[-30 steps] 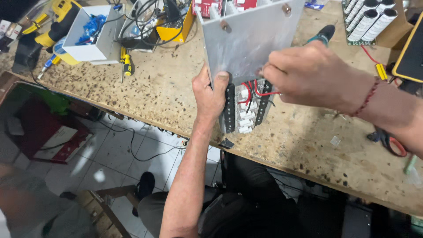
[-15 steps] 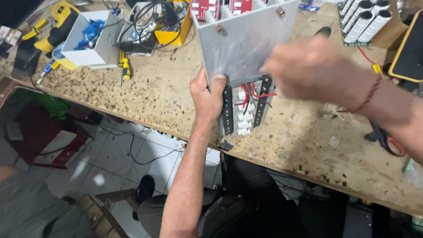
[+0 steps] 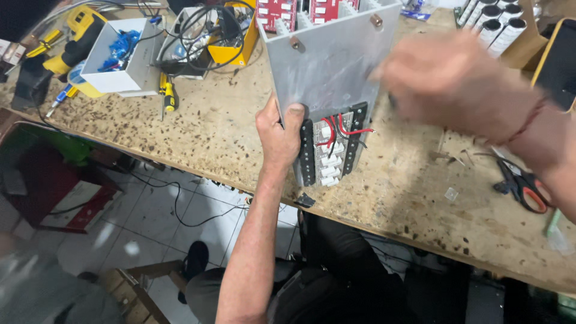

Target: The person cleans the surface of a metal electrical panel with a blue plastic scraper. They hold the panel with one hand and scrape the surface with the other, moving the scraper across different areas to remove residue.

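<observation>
Two hands work above the tabletop (image 3: 198,138): left hand (image 3: 279,133) grips the grey metal plate (image 3: 333,69); right hand (image 3: 453,87), blurred, grip unclear.

- A plain grey metal plate (image 3: 327,66) is seen, with red wires (image 3: 348,127) and white connectors (image 3: 329,162) between black strips.
- The tabletop (image 3: 198,132) is tan, speckled with dark spots.
- The scissors (image 3: 523,183) are black with orange handles.
- The screwdriver (image 3: 167,93) is yellow and black.

A white open carton (image 3: 114,66) of blue parts is seen far left, a brown cardboard box (image 3: 523,45) far right
</observation>
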